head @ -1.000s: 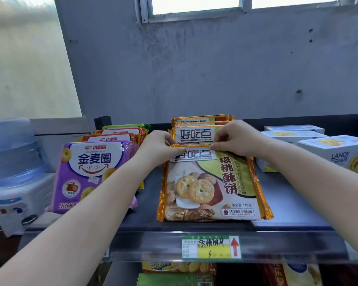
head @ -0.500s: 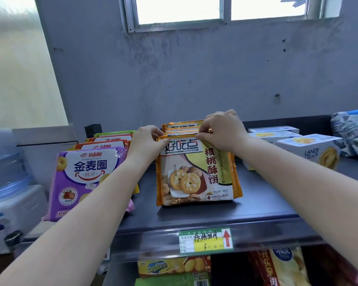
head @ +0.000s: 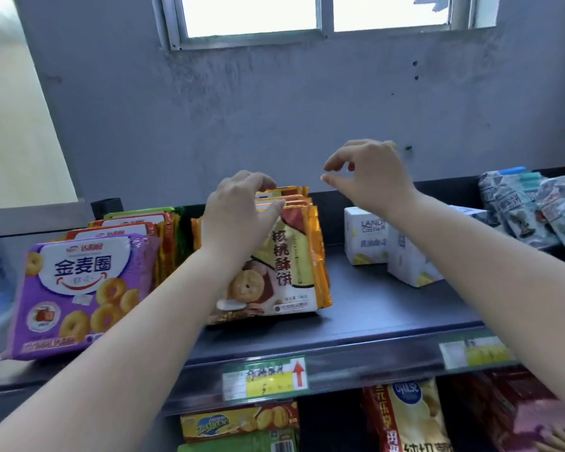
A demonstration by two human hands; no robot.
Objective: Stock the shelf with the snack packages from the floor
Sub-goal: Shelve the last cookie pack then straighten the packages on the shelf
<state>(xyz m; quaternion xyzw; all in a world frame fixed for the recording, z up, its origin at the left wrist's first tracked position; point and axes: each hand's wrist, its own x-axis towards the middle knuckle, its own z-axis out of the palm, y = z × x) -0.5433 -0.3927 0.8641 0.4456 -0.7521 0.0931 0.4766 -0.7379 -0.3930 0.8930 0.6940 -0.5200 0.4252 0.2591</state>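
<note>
Head view: my hands at the shelf (head: 372,324).
Left hand (head: 238,220): fingers curled over the cookie packs (head: 294,256).
Right hand (head: 369,177): loosely spread, empty, above them.

Two bare forearms, entering from the lower corners. No sleeves, cuffs or gloves anywhere along either arm, uncovered from the picture's edge to the wrist. Nothing worn on either wrist: no watch, no band. Left hand (head: 238,220) bare as well, seen from the back, knuckles rounded, no rings visible. Right hand (head: 371,177) likewise bare, fingers (head: 335,163) slender with short, plain nails, unpainted so far as could be told. Both arms smooth, without marks or tattoos. No clothing, torso or other part of the body in view.
</note>
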